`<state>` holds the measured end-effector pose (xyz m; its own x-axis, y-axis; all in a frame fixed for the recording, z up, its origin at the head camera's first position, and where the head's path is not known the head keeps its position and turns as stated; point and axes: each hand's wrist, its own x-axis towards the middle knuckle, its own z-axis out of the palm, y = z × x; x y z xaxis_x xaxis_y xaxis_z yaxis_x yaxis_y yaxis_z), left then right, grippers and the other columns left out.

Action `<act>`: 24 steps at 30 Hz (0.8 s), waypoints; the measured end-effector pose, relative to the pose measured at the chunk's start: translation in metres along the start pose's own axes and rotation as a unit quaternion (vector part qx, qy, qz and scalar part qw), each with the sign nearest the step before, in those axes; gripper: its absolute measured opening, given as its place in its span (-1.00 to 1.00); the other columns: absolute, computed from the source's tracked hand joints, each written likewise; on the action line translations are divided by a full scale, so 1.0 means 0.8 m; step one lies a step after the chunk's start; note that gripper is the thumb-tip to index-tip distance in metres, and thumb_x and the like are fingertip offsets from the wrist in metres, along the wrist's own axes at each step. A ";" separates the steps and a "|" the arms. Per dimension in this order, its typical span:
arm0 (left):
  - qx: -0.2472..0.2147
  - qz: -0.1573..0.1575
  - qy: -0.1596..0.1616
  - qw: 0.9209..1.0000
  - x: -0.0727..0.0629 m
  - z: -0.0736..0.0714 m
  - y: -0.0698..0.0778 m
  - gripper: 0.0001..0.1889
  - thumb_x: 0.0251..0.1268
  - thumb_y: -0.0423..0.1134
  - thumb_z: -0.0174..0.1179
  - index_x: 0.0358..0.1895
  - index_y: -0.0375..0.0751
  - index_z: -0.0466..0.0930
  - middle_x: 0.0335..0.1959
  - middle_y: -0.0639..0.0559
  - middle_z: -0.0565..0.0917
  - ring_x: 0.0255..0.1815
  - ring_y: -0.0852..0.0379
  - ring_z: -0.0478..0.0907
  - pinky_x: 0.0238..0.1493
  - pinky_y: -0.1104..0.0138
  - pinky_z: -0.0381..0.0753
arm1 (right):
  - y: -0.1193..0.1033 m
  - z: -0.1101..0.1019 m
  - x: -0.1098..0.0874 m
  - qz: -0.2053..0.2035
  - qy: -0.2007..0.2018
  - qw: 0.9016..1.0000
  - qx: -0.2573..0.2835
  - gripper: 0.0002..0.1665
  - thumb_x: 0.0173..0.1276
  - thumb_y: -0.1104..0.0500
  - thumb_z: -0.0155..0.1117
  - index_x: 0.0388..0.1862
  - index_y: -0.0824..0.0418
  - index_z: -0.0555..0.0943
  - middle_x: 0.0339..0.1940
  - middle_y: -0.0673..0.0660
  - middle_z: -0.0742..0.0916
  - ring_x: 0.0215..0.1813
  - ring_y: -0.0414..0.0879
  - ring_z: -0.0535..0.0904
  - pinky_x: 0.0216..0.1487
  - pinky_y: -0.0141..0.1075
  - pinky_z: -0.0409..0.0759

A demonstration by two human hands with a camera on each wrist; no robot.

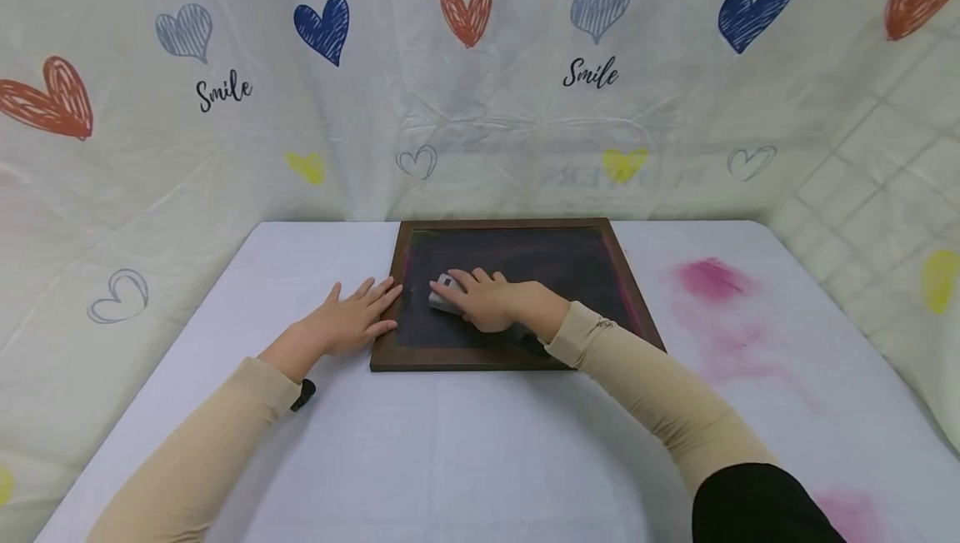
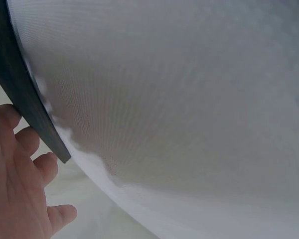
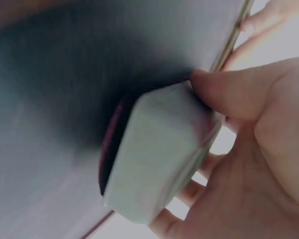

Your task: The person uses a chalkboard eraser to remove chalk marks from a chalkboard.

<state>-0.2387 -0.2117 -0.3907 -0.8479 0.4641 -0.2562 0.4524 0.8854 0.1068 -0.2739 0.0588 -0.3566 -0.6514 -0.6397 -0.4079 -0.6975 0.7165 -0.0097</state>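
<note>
A dark chalkboard (image 1: 540, 251) in a brown wooden frame lies flat on the table. My right hand (image 1: 491, 303) grips a pale grey chalkboard eraser (image 3: 154, 144) against the board's left half. In the right wrist view the thumb lies on one side of the eraser and fingers on the other; its dark felt edge carries a pink tinge and faces the board. With fingers spread and straight, my left hand (image 1: 347, 323) rests on the frame's left side. The left wrist view shows its fingers beside the frame's edge (image 2: 27, 94).
White cloth covers the table (image 1: 465, 443). Pink smudges (image 1: 712, 279) mark the cloth right of the board. A pale curtain (image 1: 517, 93) printed with hearts and "Smile" stands behind and at both sides. Faint pink streaks run along the board's inner edges.
</note>
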 end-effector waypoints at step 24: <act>-0.006 0.004 0.003 1.000 -0.001 0.002 -0.001 -0.26 0.68 0.17 -0.17 0.70 -0.10 -0.11 0.70 -0.13 -0.09 0.66 -0.27 -0.14 0.43 -0.43 -0.26 | 0.176 0.032 -0.052 0.212 0.098 0.958 0.164 -0.25 0.71 0.21 -0.20 0.73 0.11 -0.18 0.67 0.39 -0.11 0.58 0.45 -0.10 0.42 0.35 0.03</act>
<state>-0.2375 -0.2126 -0.3919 -0.8463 0.4710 -0.2490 0.4557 0.8821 0.1198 -0.3376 0.1932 -0.3647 -0.9215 -0.2888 -0.2597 -0.2475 0.9520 -0.1803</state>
